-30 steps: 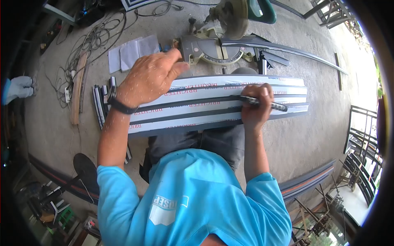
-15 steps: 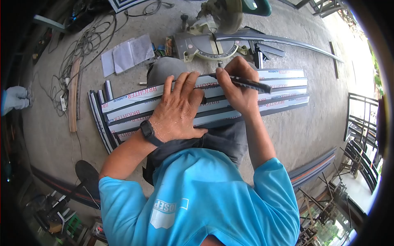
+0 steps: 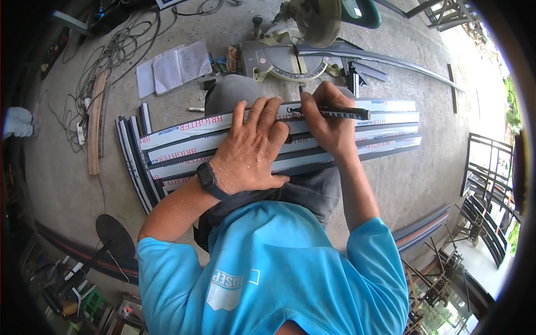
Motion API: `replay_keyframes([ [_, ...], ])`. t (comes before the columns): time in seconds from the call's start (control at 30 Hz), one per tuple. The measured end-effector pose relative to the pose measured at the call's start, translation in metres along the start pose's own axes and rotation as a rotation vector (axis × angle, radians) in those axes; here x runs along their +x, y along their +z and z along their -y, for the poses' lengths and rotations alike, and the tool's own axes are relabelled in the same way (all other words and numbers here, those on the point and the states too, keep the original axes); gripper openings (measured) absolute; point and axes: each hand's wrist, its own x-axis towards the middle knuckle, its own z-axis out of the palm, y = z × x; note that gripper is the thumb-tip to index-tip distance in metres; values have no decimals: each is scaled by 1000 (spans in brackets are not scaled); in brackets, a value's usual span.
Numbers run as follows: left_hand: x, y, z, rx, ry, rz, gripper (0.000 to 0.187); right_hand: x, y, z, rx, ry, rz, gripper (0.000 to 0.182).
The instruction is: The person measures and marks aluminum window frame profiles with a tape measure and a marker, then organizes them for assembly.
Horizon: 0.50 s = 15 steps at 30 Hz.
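Several long aluminium profiles [image 3: 184, 152] lie side by side across my lap, their faces covered in white film with red and blue print. My left hand [image 3: 251, 146], with a black watch on its wrist, presses on them with its fingers spread. A small dark piece shows beside its index finger; I cannot make out what it is. A black permanent marker [image 3: 349, 113] is pinched in my right hand [image 3: 330, 120]. Its tip points left at the far profile, where a small dark mark [image 3: 290, 110] shows on the film.
A mitre saw [image 3: 293, 58] stands on the floor ahead, with a long profile [image 3: 385, 54] across its right side. Papers [image 3: 176, 70], coiled cables [image 3: 120, 53] and a wooden strip [image 3: 96, 125] lie to the left. Metal frames [image 3: 488, 167] stand at the right.
My right hand has shifted slightly, and the marker's barrel has swung to lie more level. A small dark mark now shows near its tip. My left hand stays spread on the profiles.
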Motion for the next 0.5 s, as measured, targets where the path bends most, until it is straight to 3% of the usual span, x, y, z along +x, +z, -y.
replay_keyframes([
  [0.43,1,-1,-3,-10,3,-9,87,-2,-5,0,-13,-2,33,26],
  [0.5,3,-2,-2,-14,12,-13,88,0,-10,-9,79,19,-55,25],
])
